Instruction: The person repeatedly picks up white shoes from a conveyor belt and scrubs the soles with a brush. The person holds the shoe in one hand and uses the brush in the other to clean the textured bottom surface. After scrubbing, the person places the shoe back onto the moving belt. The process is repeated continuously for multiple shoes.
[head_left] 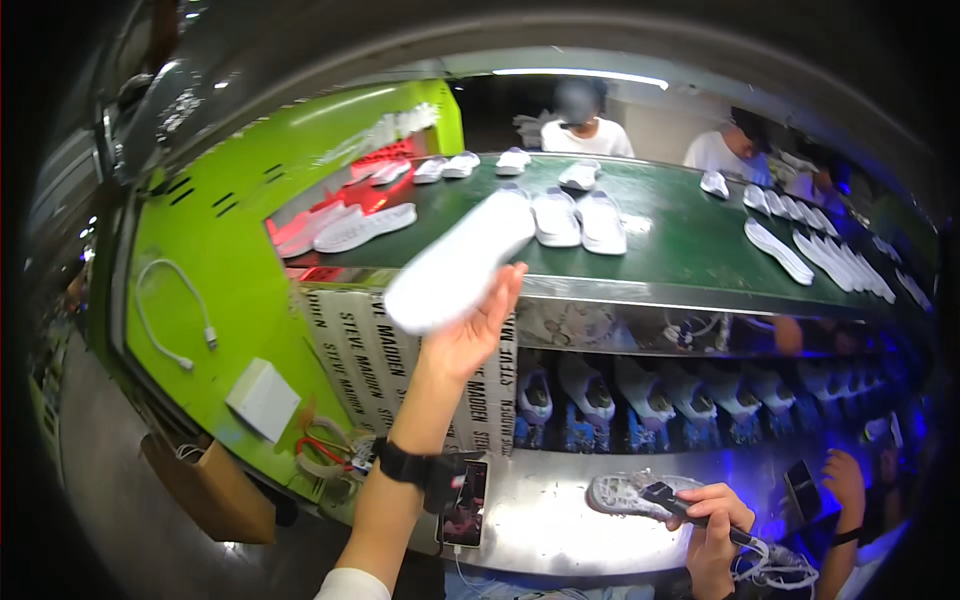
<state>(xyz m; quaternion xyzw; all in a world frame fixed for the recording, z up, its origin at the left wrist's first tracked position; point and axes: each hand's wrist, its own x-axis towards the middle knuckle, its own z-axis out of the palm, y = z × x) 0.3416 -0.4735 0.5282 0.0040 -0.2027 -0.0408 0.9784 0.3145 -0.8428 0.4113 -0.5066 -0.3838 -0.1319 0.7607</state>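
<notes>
The left arm rises from the lower edge, forearm bare, a dark band at the wrist. The left hand is lifted high, palm up, fingers spread and curled. The right hand sits low, its grip closed, knuckles up.

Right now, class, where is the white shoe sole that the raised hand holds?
The white shoe sole is left of centre in the head view, in the left hand, above the green conveyor belt's near edge.
</notes>
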